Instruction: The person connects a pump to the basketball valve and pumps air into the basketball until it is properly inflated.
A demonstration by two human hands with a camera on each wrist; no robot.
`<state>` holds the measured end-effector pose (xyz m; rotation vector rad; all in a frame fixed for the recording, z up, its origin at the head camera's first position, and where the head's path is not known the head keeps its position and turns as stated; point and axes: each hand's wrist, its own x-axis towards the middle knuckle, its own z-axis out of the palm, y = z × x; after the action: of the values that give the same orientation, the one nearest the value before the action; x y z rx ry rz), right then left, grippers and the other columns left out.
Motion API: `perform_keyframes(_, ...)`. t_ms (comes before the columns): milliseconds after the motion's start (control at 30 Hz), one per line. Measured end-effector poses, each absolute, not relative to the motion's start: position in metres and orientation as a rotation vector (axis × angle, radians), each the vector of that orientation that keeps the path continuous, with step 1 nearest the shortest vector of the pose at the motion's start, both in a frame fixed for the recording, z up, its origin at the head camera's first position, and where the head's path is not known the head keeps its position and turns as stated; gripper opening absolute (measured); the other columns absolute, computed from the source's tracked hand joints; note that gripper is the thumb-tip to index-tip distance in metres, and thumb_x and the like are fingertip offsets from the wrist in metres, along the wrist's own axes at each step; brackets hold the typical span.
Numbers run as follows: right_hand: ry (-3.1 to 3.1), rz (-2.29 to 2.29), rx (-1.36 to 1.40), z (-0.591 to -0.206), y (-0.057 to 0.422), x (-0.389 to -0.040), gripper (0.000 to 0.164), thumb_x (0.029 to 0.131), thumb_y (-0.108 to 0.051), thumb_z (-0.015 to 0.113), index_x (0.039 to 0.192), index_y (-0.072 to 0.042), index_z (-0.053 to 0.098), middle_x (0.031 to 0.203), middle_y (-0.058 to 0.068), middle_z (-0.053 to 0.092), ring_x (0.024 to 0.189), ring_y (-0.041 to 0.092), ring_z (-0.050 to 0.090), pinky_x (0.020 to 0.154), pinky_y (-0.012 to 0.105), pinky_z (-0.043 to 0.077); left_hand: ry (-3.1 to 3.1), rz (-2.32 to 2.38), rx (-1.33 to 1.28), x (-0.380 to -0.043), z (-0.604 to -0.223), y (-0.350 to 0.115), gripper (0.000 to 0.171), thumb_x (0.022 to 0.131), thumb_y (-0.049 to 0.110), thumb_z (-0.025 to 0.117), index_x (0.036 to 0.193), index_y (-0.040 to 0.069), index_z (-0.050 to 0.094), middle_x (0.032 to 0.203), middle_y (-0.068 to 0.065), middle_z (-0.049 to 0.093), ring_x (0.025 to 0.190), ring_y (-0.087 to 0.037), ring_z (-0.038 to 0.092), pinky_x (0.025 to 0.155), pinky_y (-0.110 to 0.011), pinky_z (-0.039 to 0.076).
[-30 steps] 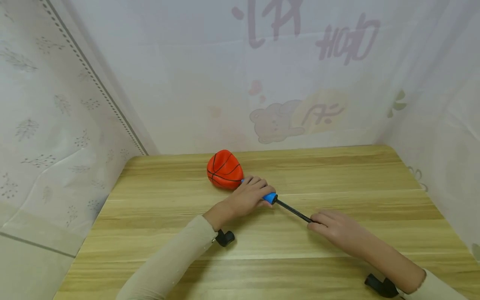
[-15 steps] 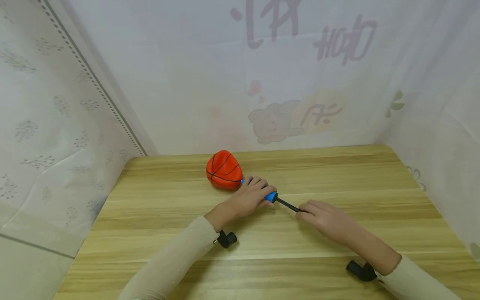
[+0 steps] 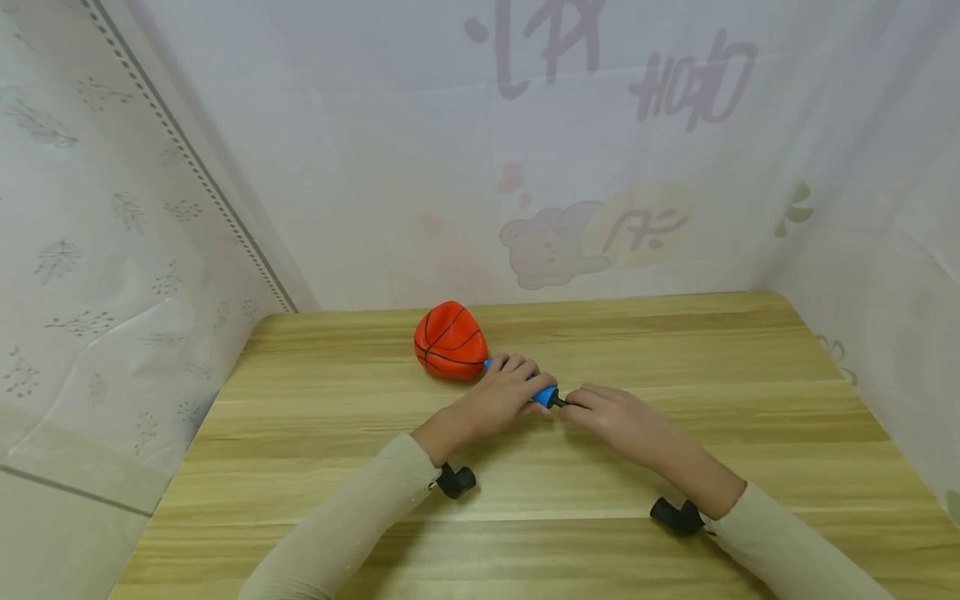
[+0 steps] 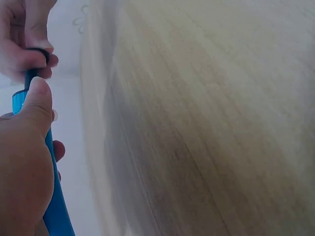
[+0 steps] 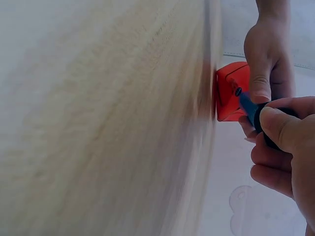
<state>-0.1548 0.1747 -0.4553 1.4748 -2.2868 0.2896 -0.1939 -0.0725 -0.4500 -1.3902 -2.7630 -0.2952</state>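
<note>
A red ball with black basketball lines [image 3: 450, 342], dented and partly deflated, lies toward the back of the table. My left hand [image 3: 498, 400] grips the blue barrel of a hand pump [image 4: 58, 214], whose far end points at the ball and meets its side in the head view. In the right wrist view the barrel runs toward a dark round mark on the ball. My right hand [image 3: 622, 421] holds the pump's black handle [image 4: 39, 55] between thumb and fingers, close to the barrel's end. Only a short piece of the black rod shows between the two hands.
The wood-grain table [image 3: 600, 542] reaches back to a pale printed cloth [image 3: 375, 167] hanging behind it, with more cloth at both sides. A black wrist mount [image 3: 456, 482] sits under the left sleeve, another black mount [image 3: 677, 517] under the right wrist.
My right hand has moved left and away from me, pushing the black rod into the blue barrel, so less of it shows. The left hand and the ball stay nearly in place.
</note>
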Motion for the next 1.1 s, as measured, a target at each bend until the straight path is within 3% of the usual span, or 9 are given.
perform_keyframes(67,-2.286,0.311,1.483,-0.457,0.172,-0.158,0.034,0.110,-0.012,0.036,0.108,-0.007,0.070,0.106,0.005,0.067,0.092,0.017,0.064,0.078,0.029,0.056,-2.766,-0.282,-1.393,-0.194,-0.451,-0.072,0.040,0.101,0.046,0.054,0.134,0.023,0.056,0.116,0.002,0.058,0.119,-0.021,0.045,0.105,-0.042,0.030)
perform_keyframes(133,-2.292,0.324,1.483,-0.459,0.171,-0.160,0.015,0.103,-0.004,0.056,0.107,-0.007,0.070,0.105,0.005,0.067,0.092,0.017,0.064,0.078,0.029,0.055,-2.764,-0.268,-1.392,-0.195,-0.452,-0.072,0.040,0.101,0.047,0.055,0.134,0.023,0.057,0.116,0.002,0.058,0.118,-0.021,0.046,0.104,-0.042,0.031)
perform_keyframes(233,-2.299,0.318,1.485,-0.461,0.171,-0.161,0.024,0.086,0.004,0.074,0.107,-0.007,0.070,0.105,0.005,0.067,0.092,0.018,0.065,0.078,0.029,0.056,-2.759,-0.266,-1.399,-0.197,-0.453,-0.072,0.039,0.101,0.046,0.056,0.132,0.022,0.058,0.114,0.002,0.058,0.116,-0.020,0.047,0.103,-0.041,0.032)
perform_keyframes(333,-2.279,0.285,1.490,-0.460,0.173,-0.159,0.015,0.103,-0.003,0.056,0.106,-0.007,0.070,0.103,0.005,0.067,0.091,0.018,0.065,0.078,0.030,0.056,-2.754,-0.268,-1.409,-0.198,-0.453,-0.074,0.037,0.101,0.047,0.056,0.130,0.023,0.059,0.113,0.004,0.058,0.115,-0.018,0.047,0.103,-0.040,0.034)
perform_keyframes(433,-2.245,0.280,1.487,-0.459,0.177,-0.155,0.045,0.112,-0.016,0.026,0.103,-0.007,0.069,0.099,0.004,0.066,0.086,0.016,0.064,0.074,0.028,0.056,-2.751,-0.266,-1.404,-0.199,-0.453,-0.075,0.037,0.101,0.047,0.057,0.129,0.024,0.060,0.111,0.005,0.058,0.113,-0.017,0.048,0.103,-0.039,0.034)
perform_keyframes(500,-2.227,0.291,1.481,-0.458,0.182,-0.150,0.055,0.112,-0.020,0.016,0.101,-0.007,0.069,0.097,0.004,0.066,0.083,0.015,0.064,0.072,0.028,0.056,-2.754,-0.267,-1.402,-0.200,-0.453,-0.076,0.037,0.100,0.047,0.058,0.129,0.024,0.060,0.110,0.005,0.058,0.113,-0.017,0.048,0.103,-0.039,0.034)
perform_keyframes(1100,-2.241,0.254,1.440,-0.454,0.229,-0.108,0.054,0.114,-0.020,0.018,0.102,-0.009,0.070,0.101,0.003,0.065,0.089,0.018,0.065,0.076,0.032,0.057,-2.761,-0.318,-1.413,-0.201,-0.456,-0.078,0.038,0.100,0.044,0.060,0.130,0.022,0.060,0.108,0.004,0.057,0.113,-0.018,0.048,0.103,-0.040,0.034)
